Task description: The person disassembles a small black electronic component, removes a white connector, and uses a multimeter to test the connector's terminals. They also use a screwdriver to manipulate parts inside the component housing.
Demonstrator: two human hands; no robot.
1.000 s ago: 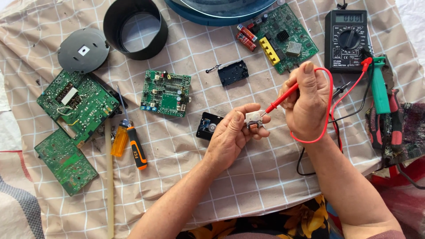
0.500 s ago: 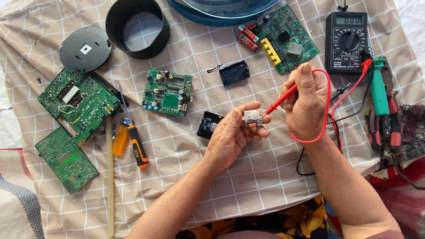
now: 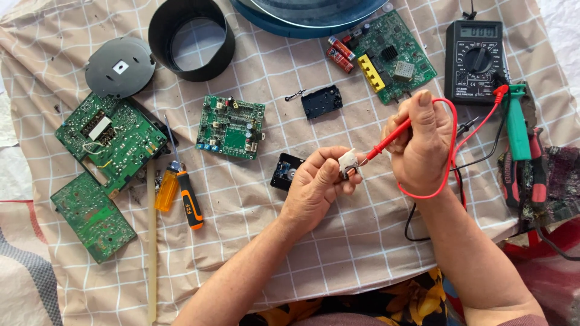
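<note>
A beige checked cloth covers the surface, strewn with parts: a large green circuit board at left, a black ring at the top, and a smaller square circuit board in the middle. A black digital multimeter lies at upper right. The left hand has its grip closed on a small white component, held above the cloth near the middle. The right hand pinches the red test probe, its tip touching that component. This looks like a contact test in progress; a reading calls for a steady tip and a glance at the meter.
</note>
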